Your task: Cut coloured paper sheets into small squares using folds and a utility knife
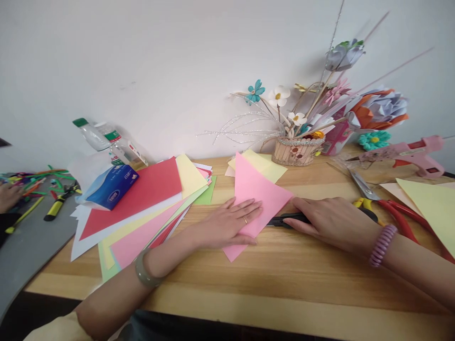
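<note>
A pink sheet of paper [261, 184], folded over into an angular shape, lies on the wooden table in front of me. My left hand [236, 220] presses flat on it, fingers stretched out and holding nothing. At the paper's right edge, my right hand [323, 220] is closed around a black utility knife [280, 221], with thumb and forefinger at its front part. The knife's tip reaches to the pink sheet's lower right edge; whether the blade is inside the fold I cannot tell. Yellow sheets [275, 170] stick out behind the pink paper.
Left lie fanned coloured papers [149, 189] under a blue tissue pack [112, 187], near plastic bottles [113, 139]. A flower basket [296, 151] stands at the wall. Scissors [364, 184], red-handled pliers [403, 220] and a pink glue gun [408, 154] lie right. Another person's hand [9, 196] is far left.
</note>
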`<state>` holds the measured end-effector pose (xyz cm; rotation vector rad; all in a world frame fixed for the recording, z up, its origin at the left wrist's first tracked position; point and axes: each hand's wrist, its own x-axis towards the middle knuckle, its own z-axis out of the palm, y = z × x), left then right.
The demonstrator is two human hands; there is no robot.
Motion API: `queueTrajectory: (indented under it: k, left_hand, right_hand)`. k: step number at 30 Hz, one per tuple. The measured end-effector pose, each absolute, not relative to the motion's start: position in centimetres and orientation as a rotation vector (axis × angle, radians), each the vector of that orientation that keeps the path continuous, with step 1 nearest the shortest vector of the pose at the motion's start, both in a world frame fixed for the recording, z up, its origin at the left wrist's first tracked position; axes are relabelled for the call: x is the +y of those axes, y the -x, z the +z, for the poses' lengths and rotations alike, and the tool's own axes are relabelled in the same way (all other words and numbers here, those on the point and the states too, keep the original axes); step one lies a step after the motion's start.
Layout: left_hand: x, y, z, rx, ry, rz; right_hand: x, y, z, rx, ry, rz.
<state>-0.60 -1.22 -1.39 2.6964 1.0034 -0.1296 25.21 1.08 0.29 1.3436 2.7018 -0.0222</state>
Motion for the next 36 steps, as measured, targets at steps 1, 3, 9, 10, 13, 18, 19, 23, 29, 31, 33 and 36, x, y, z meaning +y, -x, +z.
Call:
queueTrajectory:
  k: [1, 3, 9, 10, 13, 18, 19, 23, 29, 31, 33, 36]
  left_hand:
    - [-1.2, 0.6, -1.4, 1.003, -2.697, -0.13]
    - [-1.2, 0.6, -1.5, 1.004, -2.7, -0.129]
    - [-1.2, 0.7, -1.5, 1.001, -2.703, -0.123]
    - [-1.2, 0.7, -1.5, 0.999, -2.705, -0.121]
    - [-1.2, 0.6, -1.5, 0.995, -2.707, -0.108]
    - [-1.2, 0.7, -1.4, 1.002, -2.695, -0.116]
    - [-1.2, 0.7, -1.3, 1.002, -2.695, -0.115]
    - [-1.7, 0.4, -1.5, 1.061, -2.664, -0.1]
    - [-3.6, -0.8, -1.5, 1.433, -2.263, 0.004]
    - [-4.0, -0.5, -0.7, 1.433, -2.155, 0.05]
    - [-4.1, 0.3, 0.3, 1.234, -2.234, 0.046]
    - [-3.9, 1.8, 1.4, 0.881, -2.453, -0.064]
  right_hand:
    - [1.1, -25.1, 0.2, 2.703, -1.344, -0.022]
    - [1.1, -25.0, 0.1, 2.707, -1.343, -0.024]
    - [0.9, -24.9, 0.2, 2.719, -1.339, -0.032]
    - [0.8, -24.9, 0.2, 2.721, -1.338, -0.034]
    - [0.7, -24.8, 0.4, 2.726, -1.339, -0.045]
    - [0.6, -24.6, 0.3, 2.739, -1.369, -0.086]
    - [0.6, -24.8, 0.3, 2.743, -1.377, -0.101]
    - [0.5, -26.5, 0.5, 2.733, -1.438, -0.173]
    - [-0.3, -30.2, 1.1, 2.687, -1.713, -0.328]
    - [-0.7, -30.9, 1.3, 2.647, -1.816, -0.446]
    - [-1.1, -31.3, 1.7, 2.6, -1.882, -0.621]
    - [-1.5, -31.5, 2.3, 2.548, -1.916, -0.879]
